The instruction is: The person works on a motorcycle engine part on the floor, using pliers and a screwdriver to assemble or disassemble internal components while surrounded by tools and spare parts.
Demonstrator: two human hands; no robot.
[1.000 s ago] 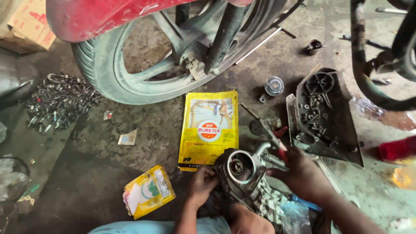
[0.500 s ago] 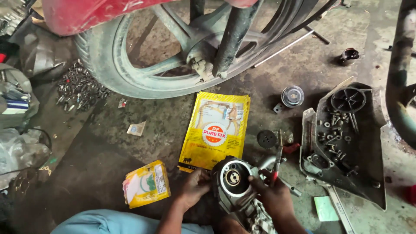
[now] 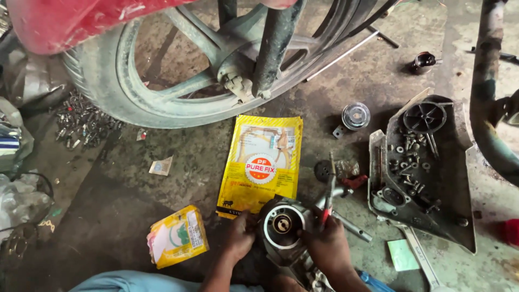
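Observation:
My left hand [image 3: 240,237] grips the left side of a round metal engine part [image 3: 284,227] that stands on the oily floor in front of me. My right hand [image 3: 326,244] rests against the part's right side and holds a red-handled tool [image 3: 328,201] that points up and away. The part shows a round opening with a brass-coloured centre facing up. A flat yellow packet [image 3: 262,162] lies just beyond the part, touching its far edge.
A motorcycle's rear wheel [image 3: 178,81] and red fender [image 3: 65,24] fill the top. A dark engine cover [image 3: 427,162] holding several bolts lies at right. A small yellow packet [image 3: 175,236] lies at left, a heap of bolts [image 3: 81,121] farther left, a metal pipe [image 3: 489,92] at far right.
The view has shifted slightly left and down. My right hand has moved in against the engine part's right side with the red-handled tool; my left hand keeps its grip.

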